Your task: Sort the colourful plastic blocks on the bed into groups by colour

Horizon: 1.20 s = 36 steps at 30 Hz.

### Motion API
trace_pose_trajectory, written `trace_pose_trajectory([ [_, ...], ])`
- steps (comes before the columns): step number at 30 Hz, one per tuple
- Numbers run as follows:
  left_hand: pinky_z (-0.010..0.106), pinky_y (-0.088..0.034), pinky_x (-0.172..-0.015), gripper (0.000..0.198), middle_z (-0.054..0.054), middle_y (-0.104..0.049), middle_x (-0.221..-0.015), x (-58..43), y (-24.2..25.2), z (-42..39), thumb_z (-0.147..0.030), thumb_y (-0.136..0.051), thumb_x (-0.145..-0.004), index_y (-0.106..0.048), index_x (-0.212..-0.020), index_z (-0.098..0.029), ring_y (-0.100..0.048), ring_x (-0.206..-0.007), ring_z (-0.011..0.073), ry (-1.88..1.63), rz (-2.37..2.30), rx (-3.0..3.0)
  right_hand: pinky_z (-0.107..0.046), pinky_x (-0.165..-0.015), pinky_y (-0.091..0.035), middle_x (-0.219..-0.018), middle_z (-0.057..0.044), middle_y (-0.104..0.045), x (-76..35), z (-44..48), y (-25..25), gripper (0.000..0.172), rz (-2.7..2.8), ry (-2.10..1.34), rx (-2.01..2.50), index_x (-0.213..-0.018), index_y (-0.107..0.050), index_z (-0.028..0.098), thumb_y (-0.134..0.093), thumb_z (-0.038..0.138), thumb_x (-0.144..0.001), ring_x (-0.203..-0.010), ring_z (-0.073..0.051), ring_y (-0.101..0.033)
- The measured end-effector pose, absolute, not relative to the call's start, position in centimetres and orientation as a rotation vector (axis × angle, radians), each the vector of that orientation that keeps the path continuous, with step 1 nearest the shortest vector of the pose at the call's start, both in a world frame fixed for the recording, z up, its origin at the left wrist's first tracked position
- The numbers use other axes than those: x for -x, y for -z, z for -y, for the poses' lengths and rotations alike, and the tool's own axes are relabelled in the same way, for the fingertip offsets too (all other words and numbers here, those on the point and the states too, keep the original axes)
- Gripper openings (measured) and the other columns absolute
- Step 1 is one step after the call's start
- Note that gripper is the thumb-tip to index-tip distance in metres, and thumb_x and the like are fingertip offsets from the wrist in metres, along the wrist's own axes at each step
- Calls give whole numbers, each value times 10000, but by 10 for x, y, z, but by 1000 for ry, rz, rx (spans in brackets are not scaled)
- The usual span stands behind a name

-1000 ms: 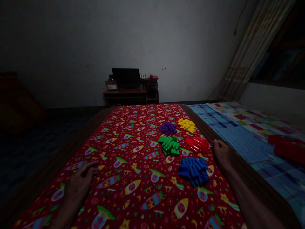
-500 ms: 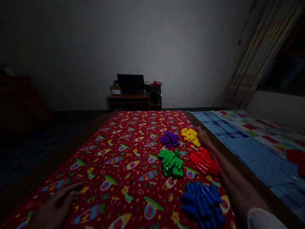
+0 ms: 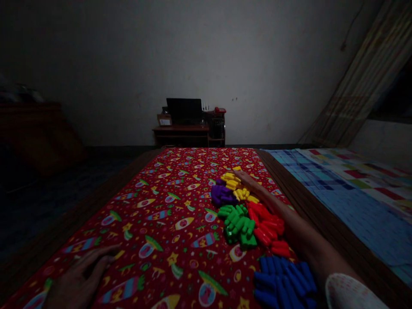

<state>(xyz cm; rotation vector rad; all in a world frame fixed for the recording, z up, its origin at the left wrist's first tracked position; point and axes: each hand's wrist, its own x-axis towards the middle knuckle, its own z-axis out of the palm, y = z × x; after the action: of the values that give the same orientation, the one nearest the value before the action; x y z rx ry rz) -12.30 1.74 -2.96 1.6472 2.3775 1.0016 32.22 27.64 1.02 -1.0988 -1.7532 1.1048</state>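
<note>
The pile of short, glossy green plastic cylinders (image 3: 238, 223) lies on the red rocket-print cloth (image 3: 180, 240). Beyond it sit the purple plastic pieces (image 3: 222, 195) and the loose yellow plastic cylinders (image 3: 231, 182); the red plastic cylinders (image 3: 265, 227) are just right of it, and the blue plastic cylinders (image 3: 283, 281) lie nearer the person.

The right hand (image 3: 249, 180) reaches past the green pile to the yellow cylinders, its fingertips beside the farthest one; whether it grips anything cannot be told. The left hand (image 3: 80, 274), well left of the green pile, rests with thumb and fingers apart, holding nothing visible.

The yellow and purple groups look to be in contact, so a leftward push could mix them. The bare right forearm (image 3: 289, 210) runs close beside the red cylinders; dropping or swinging inward, it might knock them into the green ones. Smooth, rounded pieces could also roll if nudged.
</note>
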Motion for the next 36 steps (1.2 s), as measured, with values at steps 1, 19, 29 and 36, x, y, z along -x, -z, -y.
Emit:
trace_pose_trajectory([
  [1, 393, -579, -791, 251, -150, -739, -841, 117, 24, -17, -580, -454, -709, -680, -736, -475, -702, -880, 251, -1038, -2352, -1616, -429, -909, -488, -981, -53, -738, -310, -271, -11, 584, 1805, -1125, 1054, -1025, -736, 217, -467, 688, -810, -976, -266, -647],
  [19, 383, -568, -777, 335, 5, -746, -875, 96, 1, -13, -493, -461, -704, -740, -742, -312, -696, -806, 262, -1010, -2287, -1704, -337, -783, -487, -763, -59, -665, -331, -289, -14, 568, 2074, -621, 1223, -675, -624, 196, -416, 709, -802, -795, -207, -602],
  [29, 369, -552, -806, 326, 40, -728, -903, 103, 16, -16, -438, -442, -748, -698, -811, -245, -683, -843, 233, -1045, -2165, -1899, -447, -949, -473, -1105, -69, -702, -379, -153, -33, 655, 1915, -1040, 1136, -1182, -676, 247, -412, 724, -819, -1110, -295, -601],
  [36, 350, -551, -785, 341, 76, -708, -939, 90, 12, -17, -377, -406, -785, -674, -892, -197, -676, -830, 228, -1109, -2110, -1966, -334, -658, -570, -1077, -62, -710, -433, -75, 21, 616, 1406, -1036, 1436, -1353, -515, 316, -352, 658, -868, -927, -240, -687],
])
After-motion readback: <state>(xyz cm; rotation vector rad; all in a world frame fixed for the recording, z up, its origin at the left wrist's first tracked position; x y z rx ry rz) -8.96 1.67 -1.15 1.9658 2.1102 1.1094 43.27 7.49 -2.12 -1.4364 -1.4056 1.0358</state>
